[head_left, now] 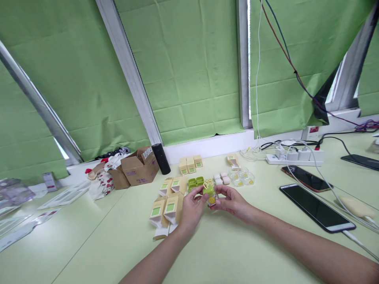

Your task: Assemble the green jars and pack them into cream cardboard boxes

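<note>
Pale green tabletop [118, 252], smooth, a straight seam [89, 237] crossing its left part. Green blinds [189, 79] hang behind, creased, between grey window frames [243, 63]. A cardboard box [140, 171] and a black cylinder [161, 158] stand near the wall. Item examined: small container [211, 200], clear body, green top, round yellow mark on the near side. Location: mid-table, between the hands; whether lifted cannot be told. Left hand [192, 205]: digits closed on its left side. Right hand [232, 203]: fingertips pinching its right side. Tan cartons [173, 207] sit just beside the left hand.
</note>
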`<state>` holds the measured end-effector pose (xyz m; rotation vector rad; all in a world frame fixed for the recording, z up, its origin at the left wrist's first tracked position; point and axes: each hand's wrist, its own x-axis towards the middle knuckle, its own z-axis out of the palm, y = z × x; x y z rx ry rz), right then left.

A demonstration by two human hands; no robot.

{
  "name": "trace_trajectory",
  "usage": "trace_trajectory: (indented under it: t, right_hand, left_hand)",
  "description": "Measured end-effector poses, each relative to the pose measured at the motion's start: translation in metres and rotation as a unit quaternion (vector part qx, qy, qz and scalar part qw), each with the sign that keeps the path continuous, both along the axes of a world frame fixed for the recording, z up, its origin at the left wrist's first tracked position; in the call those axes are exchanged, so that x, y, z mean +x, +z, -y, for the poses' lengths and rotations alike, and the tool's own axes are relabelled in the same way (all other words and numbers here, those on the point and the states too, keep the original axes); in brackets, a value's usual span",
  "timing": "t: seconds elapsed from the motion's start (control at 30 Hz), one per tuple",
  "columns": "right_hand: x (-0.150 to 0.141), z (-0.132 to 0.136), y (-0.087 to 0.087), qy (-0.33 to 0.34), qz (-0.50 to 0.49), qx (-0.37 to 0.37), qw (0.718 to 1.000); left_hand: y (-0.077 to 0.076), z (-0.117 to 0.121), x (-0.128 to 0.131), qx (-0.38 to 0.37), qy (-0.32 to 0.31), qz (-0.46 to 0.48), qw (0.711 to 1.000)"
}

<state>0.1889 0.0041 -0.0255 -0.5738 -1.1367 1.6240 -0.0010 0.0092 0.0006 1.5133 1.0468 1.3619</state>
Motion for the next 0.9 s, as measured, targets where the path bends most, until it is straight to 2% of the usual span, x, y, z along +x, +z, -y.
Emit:
trace_trajectory:
  t: [0.23,0.43,0.9]
  right_hand:
    - [0.001,0.005,0.009,0.0,-0.026,0.015,1.0]
    - [0.0,0.007,0.014,-0.003,-0.048,0.027,0.998]
    - [0.002,0.004,0.013,0.006,-0.017,0.071,0.997]
  left_hand:
    - [0.0,0.006,0.0,0.022,-0.022,-0.002,1.0]
    - [0.002,0.015,0.002,0.061,-0.026,-0.078,0.995]
    - [0.006,0.018,0.002,0.06,0.015,-0.103,0.993]
